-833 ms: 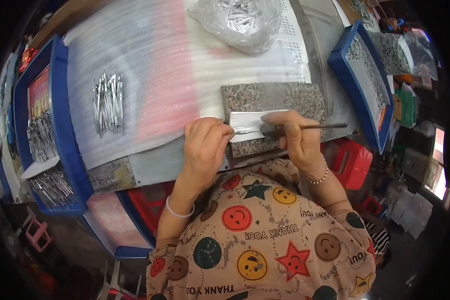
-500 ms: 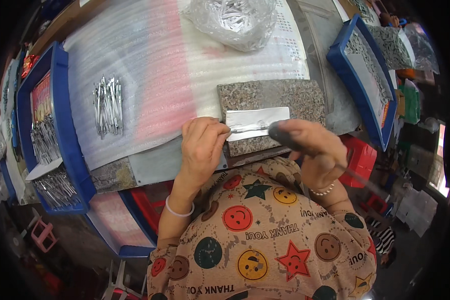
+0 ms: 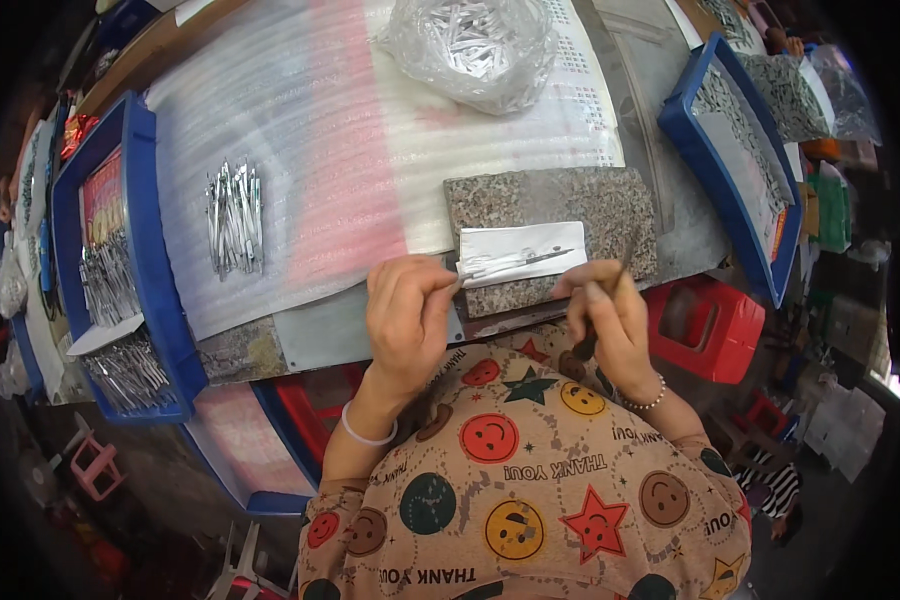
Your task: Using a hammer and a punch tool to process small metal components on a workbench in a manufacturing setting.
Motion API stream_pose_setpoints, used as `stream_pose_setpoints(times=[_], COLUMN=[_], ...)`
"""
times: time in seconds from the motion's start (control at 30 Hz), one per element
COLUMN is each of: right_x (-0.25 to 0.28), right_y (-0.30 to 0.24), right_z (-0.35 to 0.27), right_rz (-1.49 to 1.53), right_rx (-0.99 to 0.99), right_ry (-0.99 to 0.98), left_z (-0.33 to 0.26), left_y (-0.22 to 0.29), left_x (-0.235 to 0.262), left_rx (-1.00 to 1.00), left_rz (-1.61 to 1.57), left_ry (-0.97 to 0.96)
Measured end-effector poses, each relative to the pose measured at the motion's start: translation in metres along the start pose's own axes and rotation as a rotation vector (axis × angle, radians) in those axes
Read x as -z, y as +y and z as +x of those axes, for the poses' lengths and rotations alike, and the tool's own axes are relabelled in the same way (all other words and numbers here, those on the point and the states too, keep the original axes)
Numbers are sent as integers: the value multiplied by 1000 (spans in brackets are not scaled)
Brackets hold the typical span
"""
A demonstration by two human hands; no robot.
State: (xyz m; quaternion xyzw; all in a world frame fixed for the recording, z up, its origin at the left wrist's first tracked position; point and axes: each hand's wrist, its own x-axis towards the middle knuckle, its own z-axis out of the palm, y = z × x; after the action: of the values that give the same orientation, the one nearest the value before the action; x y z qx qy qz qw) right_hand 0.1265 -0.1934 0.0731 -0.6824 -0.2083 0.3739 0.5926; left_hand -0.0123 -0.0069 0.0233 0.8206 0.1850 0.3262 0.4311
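My left hand point(image 3: 408, 312) is closed at the left edge of a folded white pad point(image 3: 515, 236), its thumb and fingertips pinching the end of a slender metal piece point(image 3: 530, 260). That piece lies slantwise across the pad, dark and thin toward its right end. Beneath the pad is a flat speckled stone block point(image 3: 550, 195). By the block's front right corner, my right hand point(image 3: 615, 325) is wrapped round a dark-handled tool point(image 3: 584, 346). A thin shaft sticks up from that fist; the tool's exact kind is unclear.
Slender silver pieces point(image 3: 235, 220) lie bunched on the foam-covered table at left. Blue trays point(image 3: 170, 270) with similar pieces stand beyond them; another blue tray point(image 3: 725, 175) is at right. A clear plastic bag point(image 3: 470, 50) of small white pieces sits behind. A red stool point(image 3: 715, 325) stands below right.
My right hand has drawn back toward me from above the pad, and the tool has turned so its shaft points away from me. The metal piece now shows. My left hand keeps its pinch.
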Motion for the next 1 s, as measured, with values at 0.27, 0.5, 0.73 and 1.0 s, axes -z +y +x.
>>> stream_pose_setpoints(times=[0.27,0.5,0.73,1.0], right_x=[-23,-41,-55,-71], right_y=[-6,-9,-13,-11], right_z=[26,38,35,41], right_rz=[750,593,430,354], right_rx=[-422,-412,-337,-302], right_ry=[-132,-152,-160,-185], left_z=[-9,-15,-23,-22], left_y=[34,44,28,23], left_x=[11,13,8,17], left_rx=[49,413,586,473], left_rz=[-89,-349,-678,-579], left_ry=[15,-53,-58,-51])
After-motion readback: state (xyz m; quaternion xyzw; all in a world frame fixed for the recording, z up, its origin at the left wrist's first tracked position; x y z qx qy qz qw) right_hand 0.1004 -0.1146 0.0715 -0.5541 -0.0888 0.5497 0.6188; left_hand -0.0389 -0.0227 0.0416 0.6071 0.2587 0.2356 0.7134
